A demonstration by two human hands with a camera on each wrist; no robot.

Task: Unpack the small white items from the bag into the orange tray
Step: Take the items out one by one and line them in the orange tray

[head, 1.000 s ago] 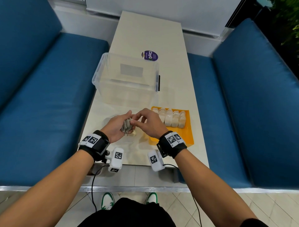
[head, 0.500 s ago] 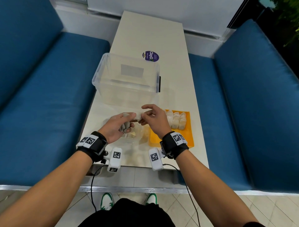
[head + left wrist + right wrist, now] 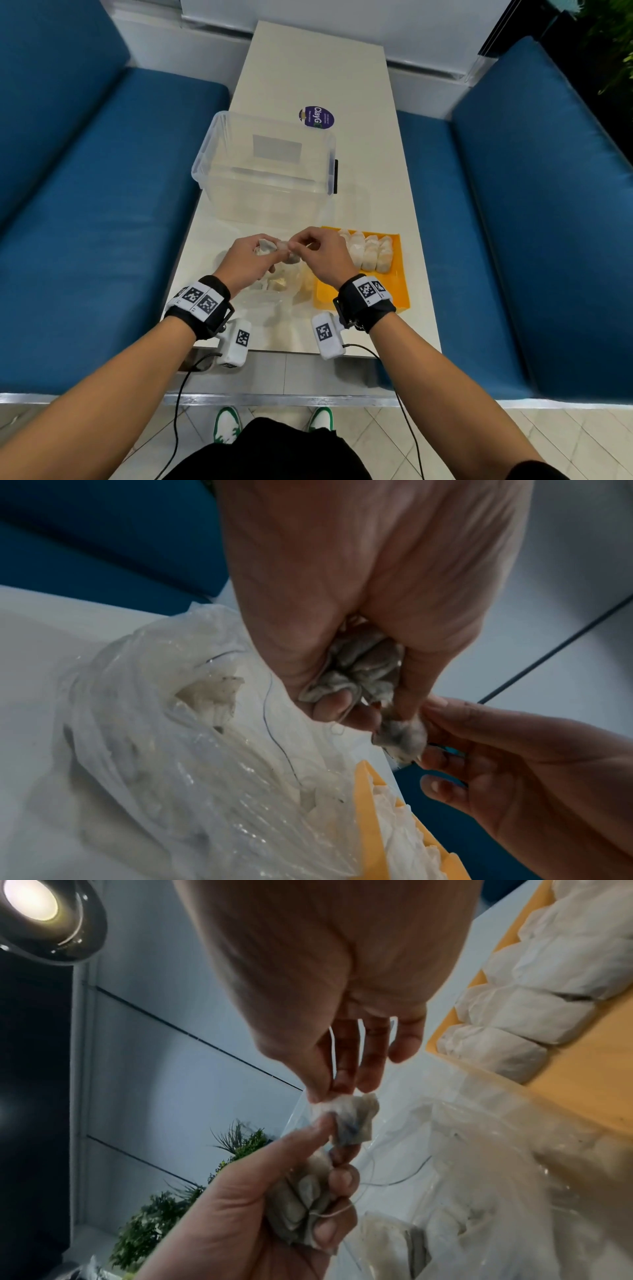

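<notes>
At frame centre, one sachet (image 3: 352, 1121) is pinched free by the right hand (image 3: 318, 257) from the bunch (image 3: 301, 1202) gripped in the left hand (image 3: 246, 263); placing in the tray (image 3: 397, 291) is next.

The right hand (image 3: 318, 255) has drawn one white packet (image 3: 346, 1121) clear of the left hand's (image 3: 248, 262) clutched bunch (image 3: 301, 1202), pinched at its fingertips (image 3: 320, 1093).

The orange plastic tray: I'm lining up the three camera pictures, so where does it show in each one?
Head view: the orange plastic tray lies right of centre, partly behind the right hand.
Left wrist view: only its edge shows at bottom centre-right.
Right wrist view: it fills the upper right.
Shared landmark: the row of small white packets lying in it.
</notes>
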